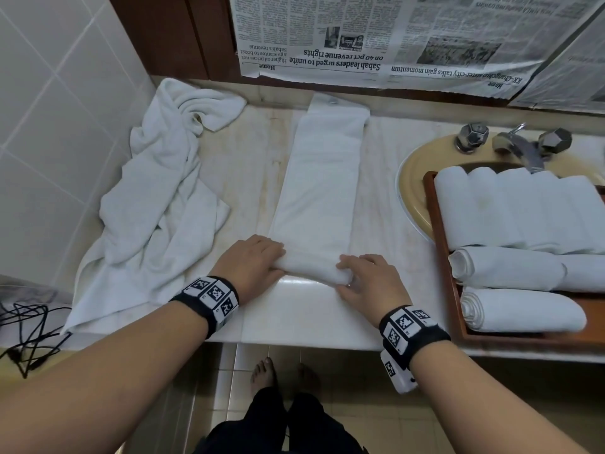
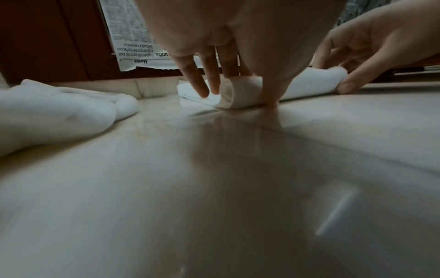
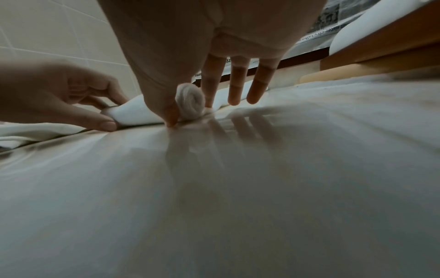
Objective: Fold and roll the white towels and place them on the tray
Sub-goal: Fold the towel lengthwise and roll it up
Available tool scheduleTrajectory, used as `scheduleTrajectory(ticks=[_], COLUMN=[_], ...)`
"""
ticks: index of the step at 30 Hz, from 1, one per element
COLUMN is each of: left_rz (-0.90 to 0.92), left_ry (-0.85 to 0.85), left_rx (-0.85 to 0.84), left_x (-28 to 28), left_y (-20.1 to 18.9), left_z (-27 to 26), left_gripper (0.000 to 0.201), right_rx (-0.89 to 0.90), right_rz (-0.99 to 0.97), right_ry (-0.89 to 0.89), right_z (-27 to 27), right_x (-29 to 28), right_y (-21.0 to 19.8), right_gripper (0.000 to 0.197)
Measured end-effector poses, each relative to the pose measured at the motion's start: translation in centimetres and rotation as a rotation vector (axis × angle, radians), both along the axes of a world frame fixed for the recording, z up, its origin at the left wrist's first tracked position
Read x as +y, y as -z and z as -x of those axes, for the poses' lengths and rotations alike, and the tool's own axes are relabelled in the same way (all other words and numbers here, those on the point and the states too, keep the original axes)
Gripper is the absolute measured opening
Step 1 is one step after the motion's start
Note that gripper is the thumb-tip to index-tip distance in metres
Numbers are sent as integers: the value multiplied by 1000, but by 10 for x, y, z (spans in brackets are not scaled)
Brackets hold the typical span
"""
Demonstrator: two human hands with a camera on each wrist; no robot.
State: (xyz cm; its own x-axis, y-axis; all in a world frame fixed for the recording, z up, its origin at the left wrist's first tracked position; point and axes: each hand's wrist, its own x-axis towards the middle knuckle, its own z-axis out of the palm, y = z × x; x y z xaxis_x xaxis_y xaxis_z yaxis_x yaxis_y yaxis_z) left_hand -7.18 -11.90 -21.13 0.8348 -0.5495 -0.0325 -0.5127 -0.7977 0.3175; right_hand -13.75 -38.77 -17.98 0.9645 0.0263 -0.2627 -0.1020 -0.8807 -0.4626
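Towel (image 1: 319, 191), folded into a long narrow strip, lies flat on the worktop (image 1: 311, 319) running away from the person, its near end already wound into a small tight roll. Left hand (image 1: 253, 262) and right hand (image 1: 368, 278) each grip one end of that roll, thumbs behind it, fingers curled over the top. To roll well, I judge both hands should advance evenly with steady downward pressure, keeping edges aligned. Finished rolls fill the tray (image 1: 440, 224) at right; a crumpled towel (image 1: 157, 204) waits at left.
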Motion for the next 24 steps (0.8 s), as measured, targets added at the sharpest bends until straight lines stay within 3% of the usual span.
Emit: scheduleTrajectory(ticks=[7,12,20,24], left_rz=[64,151,208,210], left_ry=[-24,-77,-123,-194], left_rx=[19,98,127,245], left_x=[12,21,22,20], left_y=[8,15,14,13], left_z=[14,23,12,8], left_gripper=[42,59,58,39], right_rx=[-13,-8,-63,96], right_rz=[-31,27,-2,-119], right_ry=[10,-173,-157,-81], right_z=[4,6,-1,-6], right_x=[-4,-13,-18,-13], right_y=[-6,8,23,22], right_gripper=[33,31,31,31])
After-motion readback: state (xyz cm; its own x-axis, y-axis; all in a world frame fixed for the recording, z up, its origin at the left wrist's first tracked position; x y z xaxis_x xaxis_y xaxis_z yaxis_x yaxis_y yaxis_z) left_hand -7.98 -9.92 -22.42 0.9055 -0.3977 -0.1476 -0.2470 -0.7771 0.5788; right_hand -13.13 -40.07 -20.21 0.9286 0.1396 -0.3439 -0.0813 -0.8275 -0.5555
